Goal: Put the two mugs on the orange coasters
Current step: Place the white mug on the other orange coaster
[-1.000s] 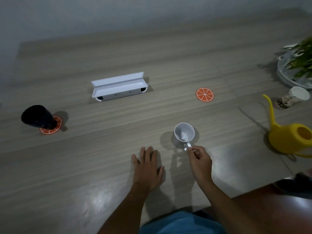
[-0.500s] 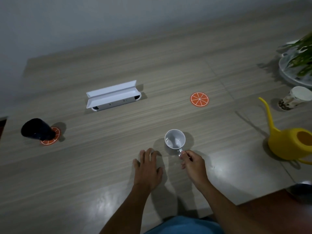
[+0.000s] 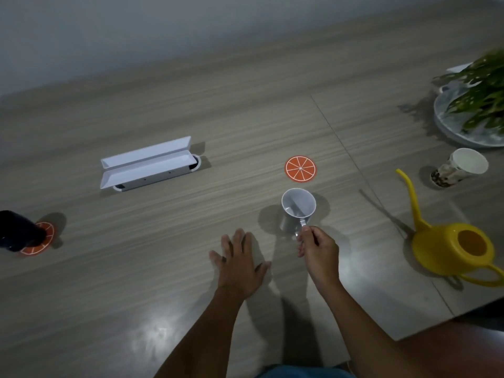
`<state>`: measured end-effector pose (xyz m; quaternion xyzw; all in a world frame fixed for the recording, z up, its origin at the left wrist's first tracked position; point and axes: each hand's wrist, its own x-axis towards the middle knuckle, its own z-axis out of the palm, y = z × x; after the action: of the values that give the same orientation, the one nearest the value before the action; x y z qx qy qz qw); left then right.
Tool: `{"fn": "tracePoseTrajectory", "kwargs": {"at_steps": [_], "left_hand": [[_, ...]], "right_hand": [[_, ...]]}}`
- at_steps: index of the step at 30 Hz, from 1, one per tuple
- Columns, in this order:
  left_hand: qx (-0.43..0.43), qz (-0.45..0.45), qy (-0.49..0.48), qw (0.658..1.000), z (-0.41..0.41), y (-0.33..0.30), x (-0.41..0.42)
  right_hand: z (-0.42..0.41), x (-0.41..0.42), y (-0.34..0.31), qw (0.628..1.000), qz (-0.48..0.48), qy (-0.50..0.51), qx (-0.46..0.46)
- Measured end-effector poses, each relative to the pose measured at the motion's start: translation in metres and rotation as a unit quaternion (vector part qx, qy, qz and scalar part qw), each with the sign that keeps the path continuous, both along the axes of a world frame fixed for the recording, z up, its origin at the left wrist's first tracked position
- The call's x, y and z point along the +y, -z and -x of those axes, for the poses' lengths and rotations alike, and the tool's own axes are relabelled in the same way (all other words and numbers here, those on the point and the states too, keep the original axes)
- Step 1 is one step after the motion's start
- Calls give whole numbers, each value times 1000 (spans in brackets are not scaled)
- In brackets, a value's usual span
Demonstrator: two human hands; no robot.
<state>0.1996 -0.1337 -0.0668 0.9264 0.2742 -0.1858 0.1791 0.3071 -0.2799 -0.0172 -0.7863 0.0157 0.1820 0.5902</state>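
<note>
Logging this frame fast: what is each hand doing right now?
Left hand: open, flat on the table, holding nothing.
Right hand: closed on the handle of the white mug.

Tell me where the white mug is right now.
In the head view the white mug sits right of centre, just near of the empty orange coaster, its handle pinched by the right hand.

both forearms are seen bare from the lower edge up to the wrists, with no sleeves, watch or bracelet in view. the left hand (image 3: 240,264) and the right hand (image 3: 319,251) are ungloved, and blue fabric (image 3: 302,372) is seen at the bottom edge between the arms.
</note>
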Motion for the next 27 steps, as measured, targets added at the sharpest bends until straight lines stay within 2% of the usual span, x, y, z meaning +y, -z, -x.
{"fn": "tracePoseTrajectory", "kwargs": {"at_steps": [10, 27], "left_hand": [[-48, -56, -87, 993, -15, 28, -23], [-67, -17, -126, 990, -14, 37, -20]], "right_hand": [[-61, 7, -4, 999, 15, -8, -32], [-125, 53, 11, 991, -38, 105, -68]]}}
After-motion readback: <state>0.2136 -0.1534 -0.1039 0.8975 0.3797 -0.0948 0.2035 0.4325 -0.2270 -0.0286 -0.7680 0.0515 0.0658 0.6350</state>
